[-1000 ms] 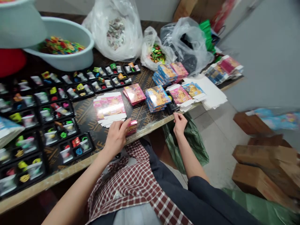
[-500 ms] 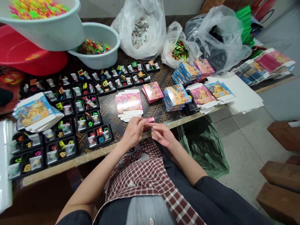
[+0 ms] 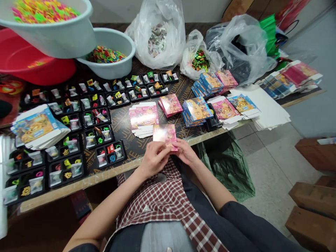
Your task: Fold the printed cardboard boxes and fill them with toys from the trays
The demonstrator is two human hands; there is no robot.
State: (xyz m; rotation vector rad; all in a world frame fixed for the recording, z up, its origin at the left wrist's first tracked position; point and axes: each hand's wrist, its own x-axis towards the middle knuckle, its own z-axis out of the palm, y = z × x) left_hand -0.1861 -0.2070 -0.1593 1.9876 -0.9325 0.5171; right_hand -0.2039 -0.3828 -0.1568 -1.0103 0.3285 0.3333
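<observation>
A small pink printed box (image 3: 164,133) is held at the table's front edge, its broad face turned up. My left hand (image 3: 155,157) is closed at its lower left, fingertips pressed on the near edge. The fingers of my right hand (image 3: 185,151) grip its lower right corner. Just behind lies a stack of flat pink cartons (image 3: 144,117) with white flaps. Closed pink boxes (image 3: 170,104) are piled to the right of that stack, with blue boxes (image 3: 196,110) beside them.
Black trays (image 3: 110,155) of small toys and wrapped pieces cover the left side, with flat blue cartons (image 3: 39,126) over some. Tubs (image 3: 112,64) and plastic bags (image 3: 161,38) line the back. A green bag (image 3: 223,168) hangs below the right edge; brown cartons (image 3: 312,199) stand on the floor.
The pink box, seen edge-on between my hands before, now shows its broad face. My left hand has moved down slightly and both hands now grip the near edge.
</observation>
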